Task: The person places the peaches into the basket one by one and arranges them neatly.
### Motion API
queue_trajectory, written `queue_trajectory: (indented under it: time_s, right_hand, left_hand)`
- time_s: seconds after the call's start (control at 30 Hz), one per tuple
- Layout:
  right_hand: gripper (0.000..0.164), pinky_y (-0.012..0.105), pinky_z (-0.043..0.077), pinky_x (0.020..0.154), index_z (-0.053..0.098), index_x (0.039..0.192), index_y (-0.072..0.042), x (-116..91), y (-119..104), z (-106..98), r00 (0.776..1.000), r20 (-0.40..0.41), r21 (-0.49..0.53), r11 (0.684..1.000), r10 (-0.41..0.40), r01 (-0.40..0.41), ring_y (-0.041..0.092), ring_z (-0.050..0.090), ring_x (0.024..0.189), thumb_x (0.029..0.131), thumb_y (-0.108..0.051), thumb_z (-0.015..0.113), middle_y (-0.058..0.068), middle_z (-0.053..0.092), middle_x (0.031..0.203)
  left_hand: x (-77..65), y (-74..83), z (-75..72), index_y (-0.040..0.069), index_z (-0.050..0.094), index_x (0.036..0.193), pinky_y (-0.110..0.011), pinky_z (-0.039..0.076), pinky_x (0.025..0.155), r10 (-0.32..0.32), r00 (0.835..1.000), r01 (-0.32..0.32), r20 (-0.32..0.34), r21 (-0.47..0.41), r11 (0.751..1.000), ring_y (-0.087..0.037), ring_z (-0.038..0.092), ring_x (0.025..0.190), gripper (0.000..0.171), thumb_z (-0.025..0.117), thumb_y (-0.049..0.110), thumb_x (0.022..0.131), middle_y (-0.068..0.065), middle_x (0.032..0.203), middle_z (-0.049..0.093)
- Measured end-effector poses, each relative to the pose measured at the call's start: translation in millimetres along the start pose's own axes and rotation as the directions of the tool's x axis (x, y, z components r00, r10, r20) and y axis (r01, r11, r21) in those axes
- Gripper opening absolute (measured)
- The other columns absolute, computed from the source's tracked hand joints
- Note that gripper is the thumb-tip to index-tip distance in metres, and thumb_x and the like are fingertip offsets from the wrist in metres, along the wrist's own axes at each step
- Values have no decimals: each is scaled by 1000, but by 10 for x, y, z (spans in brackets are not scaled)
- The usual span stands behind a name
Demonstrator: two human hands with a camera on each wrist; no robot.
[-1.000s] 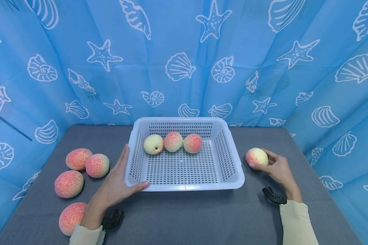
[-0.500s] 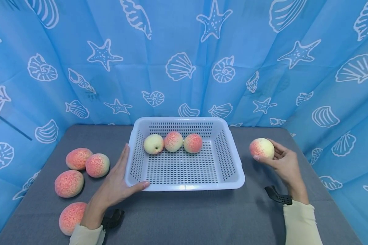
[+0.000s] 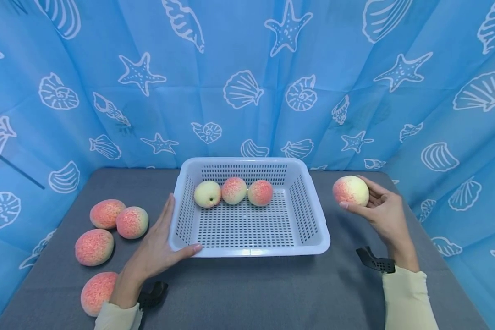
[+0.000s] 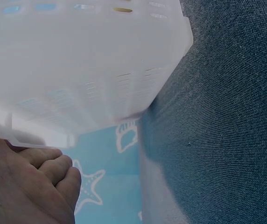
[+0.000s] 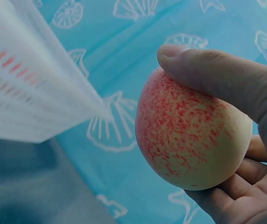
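Head view: right hand (image 3: 387,213), partly hidden, grips peach (image 3: 350,190); left hand (image 3: 156,250) outstretched against basket (image 3: 264,251).

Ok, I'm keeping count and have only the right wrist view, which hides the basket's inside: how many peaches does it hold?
Observer: The head view shows three peaches in the basket.
Operator: Where is the left hand?
Observer: The left hand touches the basket at its near left corner.
Operator: I see one peach in the right hand. Are any others outside the basket?
Observer: Yes, four more peaches lie on the table, left of the basket.
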State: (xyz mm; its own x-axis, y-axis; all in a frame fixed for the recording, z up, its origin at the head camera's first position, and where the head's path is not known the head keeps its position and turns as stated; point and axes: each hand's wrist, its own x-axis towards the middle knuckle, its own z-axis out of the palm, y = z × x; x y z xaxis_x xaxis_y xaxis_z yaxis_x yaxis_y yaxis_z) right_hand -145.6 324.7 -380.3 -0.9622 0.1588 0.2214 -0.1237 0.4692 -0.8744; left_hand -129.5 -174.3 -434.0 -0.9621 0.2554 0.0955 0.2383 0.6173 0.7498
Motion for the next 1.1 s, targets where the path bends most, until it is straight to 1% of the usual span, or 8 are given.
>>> queue_trajectory:
  time_s: [0.13,0.27,0.37,0.5,0.63,0.77,0.9,1.1]
  right_hand:
    - [83,14,52,83,46,151,0,89,-170,39,1000,11,17,1000,-24,24,4,62,108,79,-7,88,25,51,144]
    - [84,14,51,85,47,151,-2,185,-344,123,997,30,36,997,-66,65,7,61,113,78,-5,89,23,52,145]
    - [84,15,51,87,48,150,-1,253,-467,229,991,69,69,992,-115,110,9,60,114,77,-2,88,23,52,144]
    - [84,17,52,88,47,150,1,339,-584,417,974,147,116,981,-172,156,13,61,116,77,0,88,24,53,143]
    - [82,22,53,89,49,148,1,438,-646,655,950,246,177,972,-195,153,18,63,115,77,-3,89,19,56,140]
    - [79,27,55,89,53,146,-1,523,-723,929,914,341,220,964,-219,148,22,65,112,76,-5,90,16,60,136]
    - [77,35,56,90,56,144,-1,584,-812,1203,873,430,243,960,-232,136,26,66,111,75,-6,90,15,63,132]
    - [79,42,55,92,55,145,-2,653,-922,1553,824,517,235,964,-230,121,27,66,112,74,-9,91,13,64,131]
  left_hand:
    - [4,-6,-9,36,-17,159,-71,31,105,-10,1000,10,2,4,1000,-44,26,147,133,86,54,76,-7,170,-8]
    - [9,-10,-14,36,-17,159,-70,32,106,-11,1000,11,4,6,1000,-43,27,146,133,86,53,77,-9,170,-7]
    - [14,-7,-12,34,-17,160,-71,31,106,-10,1000,10,5,11,1000,-44,24,147,132,86,51,78,-8,170,-7]
    - [20,2,-15,34,-17,160,-72,30,106,-12,1000,11,7,13,1000,-44,21,149,132,86,48,78,-8,170,-7]
    - [19,5,-21,35,-17,159,-72,30,106,-13,1000,13,6,10,1000,-43,23,148,133,87,46,77,-8,170,-5]
    - [20,4,-17,35,-17,159,-72,30,106,-19,1000,19,8,11,1000,-44,23,148,133,87,47,77,-9,170,-5]
    - [24,5,-12,35,-17,159,-72,30,106,-17,1000,17,8,10,1000,-44,24,147,133,87,47,77,-10,170,-5]
    - [22,4,-5,35,-16,160,-71,31,106,-8,1000,8,4,-3,1000,-43,28,146,132,87,49,77,-9,170,-3]
